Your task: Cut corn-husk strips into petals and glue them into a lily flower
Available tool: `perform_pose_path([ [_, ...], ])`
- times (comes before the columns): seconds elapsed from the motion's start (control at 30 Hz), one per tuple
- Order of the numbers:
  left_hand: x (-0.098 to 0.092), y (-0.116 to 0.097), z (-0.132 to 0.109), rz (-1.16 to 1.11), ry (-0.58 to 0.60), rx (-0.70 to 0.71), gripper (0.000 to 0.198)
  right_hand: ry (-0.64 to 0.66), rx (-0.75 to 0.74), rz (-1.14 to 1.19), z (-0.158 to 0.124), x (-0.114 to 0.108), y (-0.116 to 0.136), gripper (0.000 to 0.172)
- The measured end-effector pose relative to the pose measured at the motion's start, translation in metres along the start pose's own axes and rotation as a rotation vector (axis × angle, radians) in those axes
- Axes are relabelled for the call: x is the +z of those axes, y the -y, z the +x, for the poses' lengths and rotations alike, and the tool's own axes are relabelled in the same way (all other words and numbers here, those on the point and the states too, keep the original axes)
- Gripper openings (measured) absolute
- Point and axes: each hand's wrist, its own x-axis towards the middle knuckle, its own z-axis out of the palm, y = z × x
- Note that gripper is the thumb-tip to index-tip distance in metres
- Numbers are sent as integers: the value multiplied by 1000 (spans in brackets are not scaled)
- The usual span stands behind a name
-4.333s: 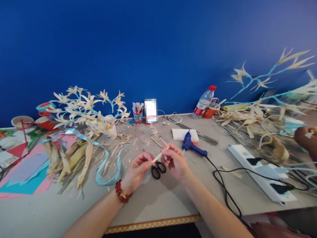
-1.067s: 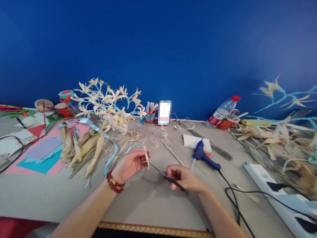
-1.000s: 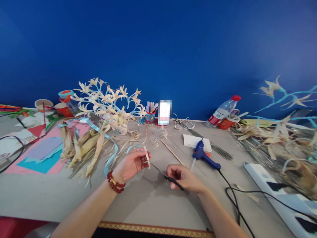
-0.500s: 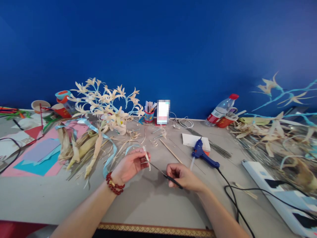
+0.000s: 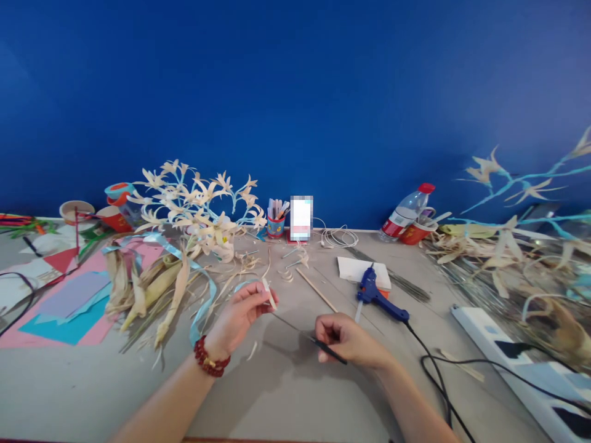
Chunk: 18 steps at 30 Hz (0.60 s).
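Note:
My left hand [image 5: 237,317], with a red bead bracelet at the wrist, pinches a short pale husk strip [image 5: 268,293] upright above the table. My right hand [image 5: 348,339] is closed round the black handles of a pair of scissors [image 5: 305,335], whose thin blades point left toward the strip and stop just short of it. A small pale scrap [image 5: 252,351] lies on the grey table below my left hand.
A blue glue gun [image 5: 375,294] with a black cord lies right of my hands, beside a white pad [image 5: 357,269]. Corn husks and blue ribbon [image 5: 157,286] are heaped at left, husk flowers [image 5: 194,206] behind. A white power strip [image 5: 517,363] sits at right.
Earlier both hands held the strip with the scissors lying on the table; now my right hand holds the scissors. A pale scrap has appeared on the table and the blades sit slightly away from the strip.

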Motion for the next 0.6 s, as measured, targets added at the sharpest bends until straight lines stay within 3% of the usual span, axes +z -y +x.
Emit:
perform_pose_path([
  [0.1,3,-1,-3,169,-44,122,13,63,-33,-2,-6,-12,1,57],
  [0.17,5,-1,-5,282,-43,193,15,33,-74,48,-7,-14,2,60],
  [0.3,11,-1,-9,427,-22,235,15,-43,-103,127,0,2,0,59],
  [0.43,14,-1,-8,480,-15,225,17,-29,-106,169,8,20,-3,59],
  [0.6,12,-3,-8,565,16,287,17,-26,-122,187,9,23,-5,59],
])
